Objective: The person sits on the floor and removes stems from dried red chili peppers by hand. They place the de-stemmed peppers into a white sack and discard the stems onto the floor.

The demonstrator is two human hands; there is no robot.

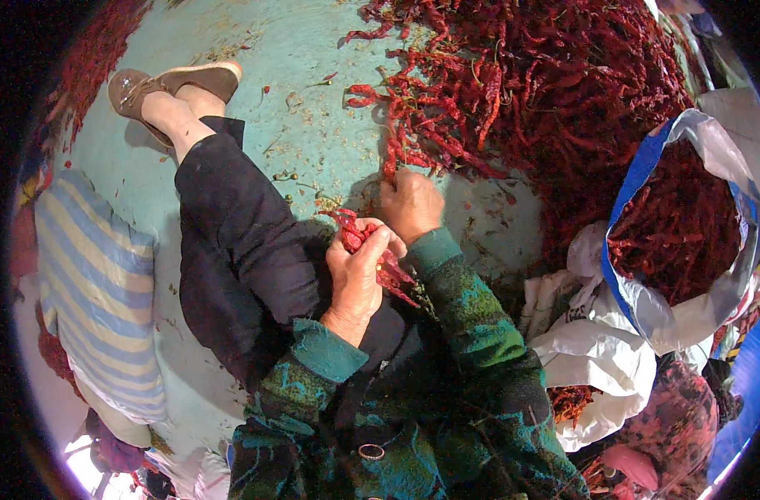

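My left hand (361, 265) is closed around a small bunch of dried red chili peppers (392, 275), whose ends stick out on both sides of it. Just to its upper right, my right hand (412, 203) is at the near edge of a large heap of dried red chilies (561, 75). The fingertips touch a chili (390, 164) there; whether they grip it is hard to tell. Both hands are above or beside my lap, low over the pale green floor.
An open sack of chilies (674, 231) stands at right, beside a white bag (605, 356) with red-orange bits. A striped cushion or sack (104, 294) lies at left. My crossed legs (242, 237) extend up-left. Stems and seeds (292, 181) litter the floor (280, 56). More chilies (98, 56) lie far left.
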